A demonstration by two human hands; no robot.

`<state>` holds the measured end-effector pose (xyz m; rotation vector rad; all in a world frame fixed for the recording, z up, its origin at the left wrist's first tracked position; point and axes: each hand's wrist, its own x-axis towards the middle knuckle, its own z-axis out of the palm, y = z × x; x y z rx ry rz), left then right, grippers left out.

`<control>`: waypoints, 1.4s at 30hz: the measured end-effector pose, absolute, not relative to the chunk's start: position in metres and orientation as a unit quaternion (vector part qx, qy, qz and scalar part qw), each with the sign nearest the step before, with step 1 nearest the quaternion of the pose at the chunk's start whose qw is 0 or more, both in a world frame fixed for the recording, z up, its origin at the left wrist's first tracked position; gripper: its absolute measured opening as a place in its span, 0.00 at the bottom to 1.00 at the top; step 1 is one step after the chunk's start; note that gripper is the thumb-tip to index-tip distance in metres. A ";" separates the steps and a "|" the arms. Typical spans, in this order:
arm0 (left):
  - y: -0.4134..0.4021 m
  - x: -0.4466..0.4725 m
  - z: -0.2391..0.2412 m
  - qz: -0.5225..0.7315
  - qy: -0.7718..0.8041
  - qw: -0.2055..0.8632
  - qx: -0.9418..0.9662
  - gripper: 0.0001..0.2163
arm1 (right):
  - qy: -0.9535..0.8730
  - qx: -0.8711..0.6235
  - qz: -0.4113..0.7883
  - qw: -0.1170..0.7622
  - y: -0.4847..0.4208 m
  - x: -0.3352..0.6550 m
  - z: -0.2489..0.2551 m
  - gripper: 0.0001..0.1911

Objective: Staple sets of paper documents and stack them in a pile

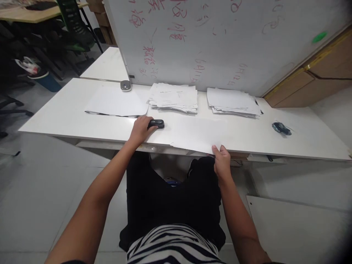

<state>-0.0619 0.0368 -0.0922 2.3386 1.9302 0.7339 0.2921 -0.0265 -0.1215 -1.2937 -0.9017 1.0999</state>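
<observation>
My left hand [140, 129] is wrapped round a black stapler [158, 124] that rests on the white table, its front end pointing right. Between the thumb and fingers of my right hand [222, 161] is the near right corner of a white sheet of paper [196, 132]. The sheet lies almost flat, with its near edge at the table's front edge. I cannot tell whether it is one sheet or several. Just beyond my left hand is a flat pile of white paper [117, 102] with a dark line along its near edge.
Two paper stacks, one in the middle [173, 96] and one to the right [233, 102], lie before an upright whiteboard [220, 47]. A small grey rounded object [125, 85] is at back left. A dark object [281, 128] lies far right, near cardboard boxes [297, 88].
</observation>
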 end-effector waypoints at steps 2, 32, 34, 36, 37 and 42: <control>0.036 -0.061 -0.091 0.231 0.624 0.010 0.747 0.14 | -0.366 -0.549 0.478 0.580 -0.026 0.293 -0.123 0.16; 0.043 -0.056 -0.086 0.206 0.651 0.007 0.730 0.14 | -0.687 -0.622 -0.010 0.375 0.228 0.300 -0.089 0.21; 0.043 -0.055 -0.085 0.203 0.654 0.005 0.729 0.14 | -0.767 -0.559 0.034 0.312 0.216 0.255 -0.089 0.21; 0.042 -0.054 -0.084 0.202 0.654 0.002 0.730 0.14 | -0.820 -0.504 0.070 0.262 0.205 0.219 -0.090 0.22; 0.042 -0.054 -0.084 0.201 0.653 0.001 0.730 0.14 | -0.835 -0.487 0.085 0.240 0.201 0.205 -0.091 0.24; 0.041 -0.052 -0.084 0.199 0.658 -0.002 0.726 0.14 | -0.837 -0.481 0.076 0.249 0.187 0.185 -0.101 0.23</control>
